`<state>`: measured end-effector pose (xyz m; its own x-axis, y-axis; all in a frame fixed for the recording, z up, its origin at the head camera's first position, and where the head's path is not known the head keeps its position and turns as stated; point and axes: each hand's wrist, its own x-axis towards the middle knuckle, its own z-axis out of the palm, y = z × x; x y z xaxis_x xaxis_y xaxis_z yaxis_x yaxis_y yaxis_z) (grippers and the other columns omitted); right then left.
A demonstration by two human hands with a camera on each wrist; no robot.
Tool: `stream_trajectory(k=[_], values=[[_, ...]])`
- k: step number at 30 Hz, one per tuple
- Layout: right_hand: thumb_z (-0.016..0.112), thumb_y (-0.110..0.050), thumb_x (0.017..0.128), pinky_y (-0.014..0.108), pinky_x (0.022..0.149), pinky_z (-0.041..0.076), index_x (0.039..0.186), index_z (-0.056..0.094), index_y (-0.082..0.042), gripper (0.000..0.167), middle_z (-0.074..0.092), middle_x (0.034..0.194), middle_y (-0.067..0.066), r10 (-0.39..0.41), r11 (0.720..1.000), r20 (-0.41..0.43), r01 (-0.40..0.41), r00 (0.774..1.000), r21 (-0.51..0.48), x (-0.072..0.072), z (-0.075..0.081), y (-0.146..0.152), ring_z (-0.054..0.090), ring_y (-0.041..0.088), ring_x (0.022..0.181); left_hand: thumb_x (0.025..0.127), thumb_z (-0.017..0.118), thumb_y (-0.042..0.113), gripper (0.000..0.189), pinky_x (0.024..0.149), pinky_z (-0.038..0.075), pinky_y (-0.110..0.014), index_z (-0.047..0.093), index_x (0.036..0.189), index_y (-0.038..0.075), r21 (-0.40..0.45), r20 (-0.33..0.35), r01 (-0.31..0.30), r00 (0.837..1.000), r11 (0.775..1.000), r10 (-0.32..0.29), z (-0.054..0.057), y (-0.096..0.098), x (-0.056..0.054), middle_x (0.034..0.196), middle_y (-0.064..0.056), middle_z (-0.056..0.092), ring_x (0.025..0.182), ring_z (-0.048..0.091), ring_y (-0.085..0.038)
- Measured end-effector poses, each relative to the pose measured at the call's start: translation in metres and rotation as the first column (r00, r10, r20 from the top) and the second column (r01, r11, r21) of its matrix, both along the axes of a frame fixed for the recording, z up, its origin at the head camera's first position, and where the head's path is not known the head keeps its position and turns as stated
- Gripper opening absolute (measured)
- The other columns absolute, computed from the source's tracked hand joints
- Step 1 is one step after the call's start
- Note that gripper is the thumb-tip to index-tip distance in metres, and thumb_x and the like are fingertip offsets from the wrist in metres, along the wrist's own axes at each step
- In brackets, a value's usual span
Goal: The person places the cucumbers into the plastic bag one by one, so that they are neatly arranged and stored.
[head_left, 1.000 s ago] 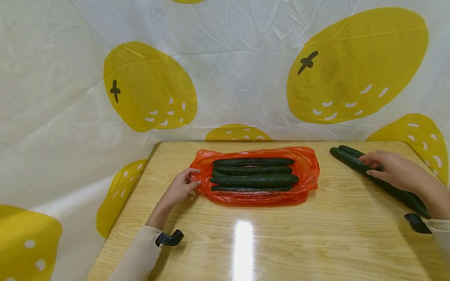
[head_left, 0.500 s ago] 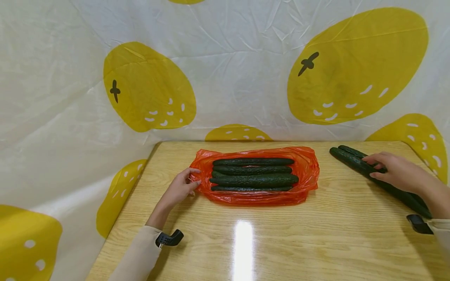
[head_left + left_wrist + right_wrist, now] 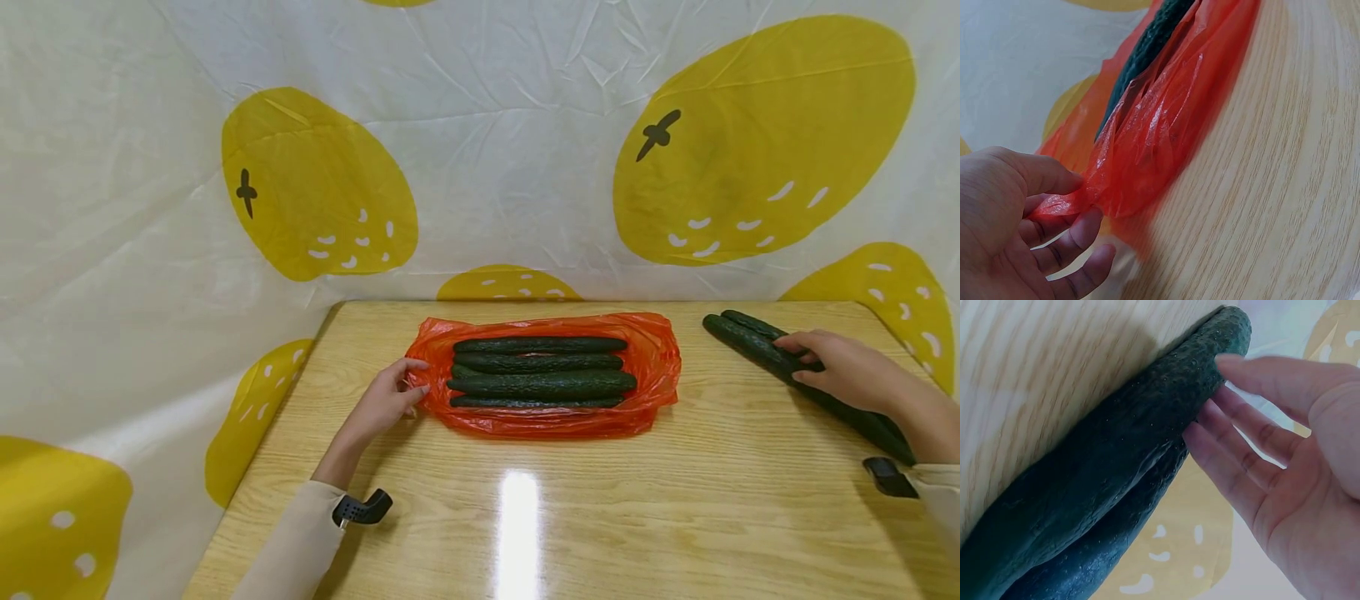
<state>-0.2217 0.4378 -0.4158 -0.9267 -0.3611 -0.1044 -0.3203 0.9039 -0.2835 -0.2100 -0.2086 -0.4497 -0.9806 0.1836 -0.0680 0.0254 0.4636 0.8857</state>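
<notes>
My left hand [image 3: 386,398] pinches the left end of a thin red plastic bag [image 3: 656,367]; the left wrist view shows the bag film [image 3: 1147,144] between thumb and fingers. Several dark green cucumbers [image 3: 555,383] lie side by side in the spread bag. On the right, my right hand [image 3: 851,371] is at a pair of cucumbers lying together at a slant, one nearer cucumber [image 3: 746,343] and one behind it. In the right wrist view its fairly straight fingers are against the side of the upper cucumber [image 3: 1116,437], with the thumb by its top. The hand partly hides both in the head view.
Everything rests on a light wooden table [image 3: 637,517] with a bright glare streak near its front. A pale curtain [image 3: 510,192] printed with yellow fruit hangs at the back and left edges of the table.
My right hand has shifted slightly right and down along the slanted cucumbers. The left hand, the bag and the cucumbers in it look the same.
</notes>
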Motion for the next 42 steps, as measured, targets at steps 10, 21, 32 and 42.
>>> stream_trajectory(k=[10, 21, 32, 42], values=[[0.065, 0.013, 0.088, 0.056, 0.080, 0.056, 0.136, 0.047, 0.018, 0.051, 0.051, 0.126, 0.042, -0.002, 1.000, -0.033, 0.002, 0.999, 0.011, -0.001, -0.002, -0.001, 0.061, 0.052, 0.102, 0.097, 0.067, 0.007, 0.036, 0.059, 0.056, -0.035, 0.060, 0.132, 0.006, -0.003, 0.002, 0.000, 1.000, 1.000, 0.000, 0.000, 0.000, 0.000, 0.096, -0.013, 0.055, 0.073, 0.056, -0.029], [0.066, 0.011, 0.088, 0.054, 0.078, 0.056, 0.132, 0.050, 0.017, 0.048, 0.055, 0.119, 0.038, -0.005, 1.000, -0.048, 0.006, 0.999, 0.013, -0.002, -0.003, -0.002, 0.063, 0.045, 0.097, 0.097, 0.068, 0.007, 0.036, 0.058, 0.056, -0.034, 0.060, 0.132, 0.006, -0.016, 0.006, -0.011, 1.000, 1.000, 0.011, 0.000, 0.001, 0.000, 0.096, -0.012, 0.055, 0.071, 0.057, -0.029], [0.076, -0.004, 0.088, 0.037, 0.070, 0.056, 0.128, 0.056, 0.015, 0.049, 0.069, 0.107, 0.020, 0.033, 0.999, -0.045, -0.034, 0.998, -0.034, -0.002, 0.002, -0.010, 0.067, 0.027, 0.089, 0.097, 0.068, 0.008, 0.037, 0.059, 0.055, -0.034, 0.059, 0.133, 0.004, -0.004, -0.002, -0.005, 1.000, 1.000, 0.005, 0.001, -0.001, 0.002, 0.098, -0.014, 0.054, 0.072, 0.057, -0.030], [0.076, -0.016, 0.091, 0.039, 0.070, 0.056, 0.131, 0.057, 0.010, 0.051, 0.070, 0.101, 0.008, 0.027, 0.999, 0.020, -0.026, 0.999, -0.030, 0.000, -0.003, -0.011, 0.067, 0.024, 0.087, 0.097, 0.066, 0.004, 0.039, 0.057, 0.055, -0.037, 0.056, 0.135, -0.001, -0.003, 0.000, 0.000, 1.000, 1.000, 0.000, 0.000, -0.002, 0.001, 0.095, -0.015, 0.054, 0.073, 0.058, -0.040]])
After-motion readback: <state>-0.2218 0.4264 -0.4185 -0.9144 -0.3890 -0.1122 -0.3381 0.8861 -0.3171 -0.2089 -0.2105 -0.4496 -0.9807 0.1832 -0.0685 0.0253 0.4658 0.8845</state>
